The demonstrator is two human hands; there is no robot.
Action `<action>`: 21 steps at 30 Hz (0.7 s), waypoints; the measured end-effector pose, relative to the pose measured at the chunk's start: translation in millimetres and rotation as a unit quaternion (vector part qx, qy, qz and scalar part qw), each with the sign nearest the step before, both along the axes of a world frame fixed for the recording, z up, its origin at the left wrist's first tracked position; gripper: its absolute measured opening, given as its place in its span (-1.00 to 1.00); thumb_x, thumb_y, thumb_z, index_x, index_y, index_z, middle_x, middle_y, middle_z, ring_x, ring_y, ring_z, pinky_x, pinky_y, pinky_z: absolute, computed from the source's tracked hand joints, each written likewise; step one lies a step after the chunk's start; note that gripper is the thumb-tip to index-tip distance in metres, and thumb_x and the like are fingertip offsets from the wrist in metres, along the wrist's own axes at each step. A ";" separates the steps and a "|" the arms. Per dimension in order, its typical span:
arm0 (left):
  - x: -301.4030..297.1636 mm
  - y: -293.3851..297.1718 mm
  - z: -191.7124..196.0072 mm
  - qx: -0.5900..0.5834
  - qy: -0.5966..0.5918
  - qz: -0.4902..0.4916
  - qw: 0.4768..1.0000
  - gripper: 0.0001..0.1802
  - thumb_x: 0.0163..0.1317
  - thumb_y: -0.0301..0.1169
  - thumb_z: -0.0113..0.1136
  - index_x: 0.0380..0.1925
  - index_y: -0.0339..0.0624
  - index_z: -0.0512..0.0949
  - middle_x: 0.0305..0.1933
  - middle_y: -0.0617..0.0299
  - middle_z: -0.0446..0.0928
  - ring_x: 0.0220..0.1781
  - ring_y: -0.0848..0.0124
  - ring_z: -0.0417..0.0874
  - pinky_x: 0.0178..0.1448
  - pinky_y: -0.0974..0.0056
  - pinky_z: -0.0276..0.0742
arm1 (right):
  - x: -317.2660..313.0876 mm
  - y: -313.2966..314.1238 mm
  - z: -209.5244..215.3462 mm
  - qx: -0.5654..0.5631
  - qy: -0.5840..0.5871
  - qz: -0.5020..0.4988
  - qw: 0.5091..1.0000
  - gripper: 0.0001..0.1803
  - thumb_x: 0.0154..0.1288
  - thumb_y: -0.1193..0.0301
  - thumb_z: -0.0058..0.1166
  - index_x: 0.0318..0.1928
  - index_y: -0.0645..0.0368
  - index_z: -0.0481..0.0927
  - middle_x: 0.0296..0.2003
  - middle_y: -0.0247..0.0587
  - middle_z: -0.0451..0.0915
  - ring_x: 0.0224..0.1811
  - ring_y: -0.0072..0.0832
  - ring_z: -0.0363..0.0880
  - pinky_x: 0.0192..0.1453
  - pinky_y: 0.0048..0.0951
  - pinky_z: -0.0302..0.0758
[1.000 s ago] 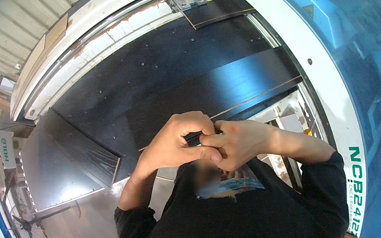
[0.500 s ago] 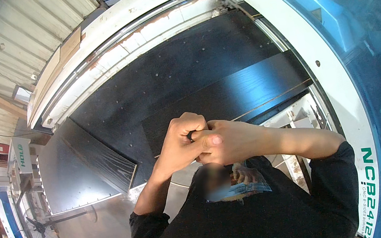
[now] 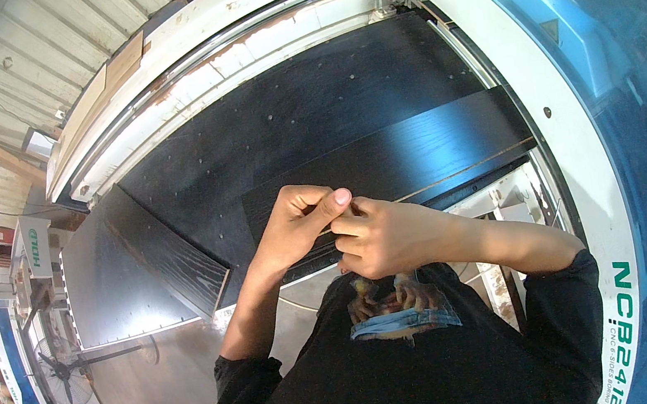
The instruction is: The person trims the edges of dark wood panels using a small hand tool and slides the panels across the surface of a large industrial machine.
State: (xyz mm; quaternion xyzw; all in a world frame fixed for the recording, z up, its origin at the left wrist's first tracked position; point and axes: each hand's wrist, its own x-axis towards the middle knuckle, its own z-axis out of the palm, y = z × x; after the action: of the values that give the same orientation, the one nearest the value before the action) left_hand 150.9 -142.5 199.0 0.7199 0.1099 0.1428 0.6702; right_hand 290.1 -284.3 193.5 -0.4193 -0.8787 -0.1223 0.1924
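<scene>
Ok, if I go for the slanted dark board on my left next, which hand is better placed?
Probably your left hand: it's nearer the slanted dark board, while your right hand would have to cross past it. Whether either holds something small, I can't tell.

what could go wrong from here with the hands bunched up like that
Anything small hidden between the left hand and right hand might slip and drop; the curled fingers hide whether anything is there. The slanted dark panel has its near end seemingly close to the left forearm, so a careless elbow could knock it.
</scene>
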 end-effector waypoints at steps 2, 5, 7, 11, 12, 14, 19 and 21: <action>-1.2 1.9 -0.1 0.008 -0.026 -0.006 1.000 -0.68 0.51 -0.25 0.24 -0.32 -0.31 0.67 -0.55 0.35 0.58 -0.50 0.70 0.41 -0.43 0.43 0.32 | 2.6 -0.4 1.9 0.000 -0.013 -0.007 1.000 -0.66 0.24 0.26 0.29 -0.60 0.18 0.64 -0.50 -0.36 0.61 -0.13 -0.39 0.61 0.22 -0.12 0.59; -6.5 6.4 4.0 -0.007 0.030 0.004 1.000 -0.70 0.44 -0.35 0.33 0.04 -0.26 0.55 -0.35 0.23 0.69 -0.40 0.69 0.51 -0.33 0.49 0.42 | 2.4 -2.2 4.3 0.007 -0.025 -0.019 0.999 -0.64 0.24 0.23 0.29 -0.62 0.17 0.64 -0.52 -0.35 0.60 -0.15 -0.37 0.62 0.30 -0.10 0.54; -4.1 3.7 6.4 0.050 0.029 -0.004 0.998 -0.68 0.42 -0.33 0.35 0.05 -0.26 0.55 -0.31 0.21 0.70 -0.32 0.65 0.59 -0.26 0.46 0.49 | 0.3 -4.9 5.0 0.010 -0.036 -0.028 0.999 -0.63 0.24 0.22 0.30 -0.62 0.17 0.65 -0.54 -0.33 0.61 -0.15 -0.36 0.64 0.34 -0.09 0.51; 2.6 4.0 11.5 0.179 0.022 -0.018 0.983 -0.72 0.40 -0.29 0.37 -0.07 -0.28 0.65 -0.22 0.21 0.72 -0.18 0.55 0.68 -0.09 0.37 0.59 | -0.4 -11.7 9.3 -0.006 -0.041 -0.028 0.999 -0.62 0.25 0.20 0.29 -0.62 0.16 0.67 -0.58 -0.30 0.64 -0.15 -0.33 0.70 0.38 -0.10 0.46; 3.6 4.0 12.1 0.205 0.017 -0.021 0.978 -0.73 0.40 -0.28 0.36 -0.10 -0.28 0.67 -0.21 0.22 0.71 -0.19 0.54 0.67 -0.08 0.36 0.59 | -0.7 -12.8 10.3 -0.012 -0.034 -0.022 0.999 -0.62 0.26 0.20 0.29 -0.62 0.16 0.67 -0.58 -0.29 0.65 -0.15 -0.32 0.71 0.39 -0.11 0.45; 4.8 2.2 10.0 0.108 -0.003 -0.067 0.992 -0.75 0.42 -0.27 0.34 -0.26 -0.27 0.68 -0.28 0.26 0.66 -0.24 0.57 0.62 -0.14 0.38 0.56 | -1.1 -12.6 5.0 -0.013 -0.052 -0.003 0.999 -0.61 0.27 0.20 0.28 -0.63 0.16 0.67 -0.57 -0.28 0.67 -0.21 -0.35 0.72 0.31 -0.19 0.51; 16.5 -5.5 -0.2 0.033 -0.023 -0.118 0.992 -0.61 0.39 -0.22 0.39 -0.50 -0.22 0.49 -0.51 0.40 0.41 -0.45 0.66 0.32 -0.40 0.41 0.24 | -5.0 -14.7 -1.3 -0.034 -0.091 -0.003 0.995 -0.59 0.29 0.21 0.27 -0.66 0.16 0.67 -0.58 -0.28 0.69 -0.35 -0.43 0.70 0.02 -0.37 0.61; 21.2 -4.1 -1.1 0.042 -0.025 -0.131 0.990 -0.53 0.38 -0.18 0.40 -0.57 -0.19 0.42 -0.59 0.44 0.30 -0.51 0.67 0.21 -0.48 0.40 0.11 | -4.0 -15.9 -1.7 -0.057 -0.093 0.000 0.994 -0.58 0.30 0.21 0.26 -0.66 0.15 0.67 -0.59 -0.29 0.68 -0.39 -0.45 0.69 -0.10 -0.42 0.62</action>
State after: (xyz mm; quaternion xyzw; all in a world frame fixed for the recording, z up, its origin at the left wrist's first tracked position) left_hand 172.0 -146.6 198.0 0.7516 -0.0083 0.0765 0.6552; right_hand 286.1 -300.2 191.7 -0.4167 -0.8983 -0.1102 0.0855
